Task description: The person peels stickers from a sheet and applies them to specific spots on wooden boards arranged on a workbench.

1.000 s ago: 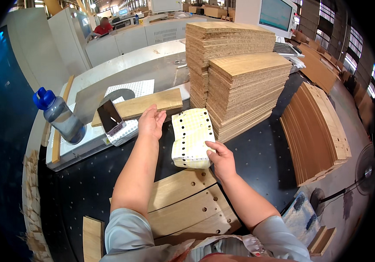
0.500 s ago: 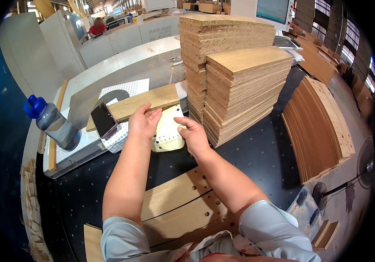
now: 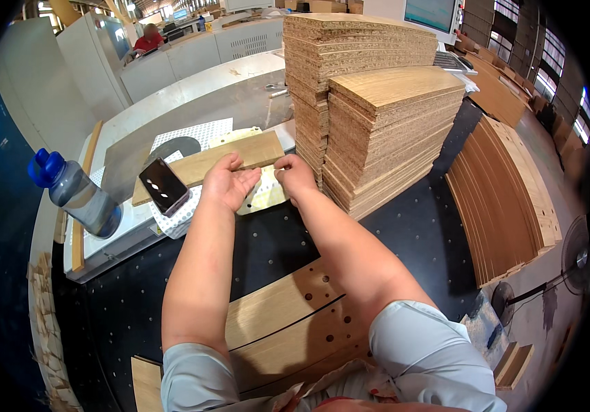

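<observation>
My left hand (image 3: 226, 185) is open with the palm turned up, beside a wooden strip (image 3: 240, 152) and a thin yellow-and-white patterned sheet (image 3: 265, 196). The sheet runs beneath the strip, and part of it shows beyond the far edge. My right hand (image 3: 296, 180) is at the sheet's right side, close to the strip's end, with its fingers curled in. What its fingertips hold, if anything, is hidden. A dark phone (image 3: 164, 187) stands tilted left of my left hand, on a white dotted sheet (image 3: 184, 218).
Tall stacks of wood-faced chipboard panels (image 3: 391, 130) rise just right of my right hand. Drilled boards (image 3: 281, 295) lie near me on the black table (image 3: 267, 250). A blue-capped bottle (image 3: 82, 196) stands left, more curved panels (image 3: 501, 199) far right. A person in red (image 3: 149, 42) sits in the background.
The patterned sheet has moved away from me under the strip, so less hangs on the near side and some shows beyond. My right hand has moved farther forward and its fingers have curled.
</observation>
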A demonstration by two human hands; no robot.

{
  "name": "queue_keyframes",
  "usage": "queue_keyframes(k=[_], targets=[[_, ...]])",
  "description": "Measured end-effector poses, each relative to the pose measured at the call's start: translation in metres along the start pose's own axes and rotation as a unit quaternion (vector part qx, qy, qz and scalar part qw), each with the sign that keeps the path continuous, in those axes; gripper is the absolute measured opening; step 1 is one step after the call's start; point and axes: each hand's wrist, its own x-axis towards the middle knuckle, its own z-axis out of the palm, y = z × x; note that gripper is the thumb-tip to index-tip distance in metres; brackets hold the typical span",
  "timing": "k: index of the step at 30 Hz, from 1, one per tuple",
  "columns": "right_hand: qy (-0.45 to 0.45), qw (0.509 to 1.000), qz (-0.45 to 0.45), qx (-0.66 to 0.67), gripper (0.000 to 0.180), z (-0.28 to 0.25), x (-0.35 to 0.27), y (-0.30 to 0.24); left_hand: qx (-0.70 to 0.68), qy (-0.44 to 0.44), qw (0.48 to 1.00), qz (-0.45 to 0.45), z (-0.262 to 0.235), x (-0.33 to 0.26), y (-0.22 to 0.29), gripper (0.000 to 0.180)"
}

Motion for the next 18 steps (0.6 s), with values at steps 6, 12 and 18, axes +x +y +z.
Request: queue_keyframes(k=[6,12,18], targets=[[0.098,0.982,-0.136,-0.092,0.022,-0.002,-0.021,0.036,0.226,-0.068,0.97,0.06,-0.017,-0.032,0.0,0.035],[-0.094,0.995,-0.014,0.034,0.014,-0.036,-0.07,0.032,0.467,0.038,0.88,0.073,-0.075,-0.11,-0.004,0.017],[-0.215,0.975,0.042,0.04,0.01,0.018,-0.096,-0.003,0.37,0.456,0.715,0.38,-0.184,-0.069,-0.02,0.019]])
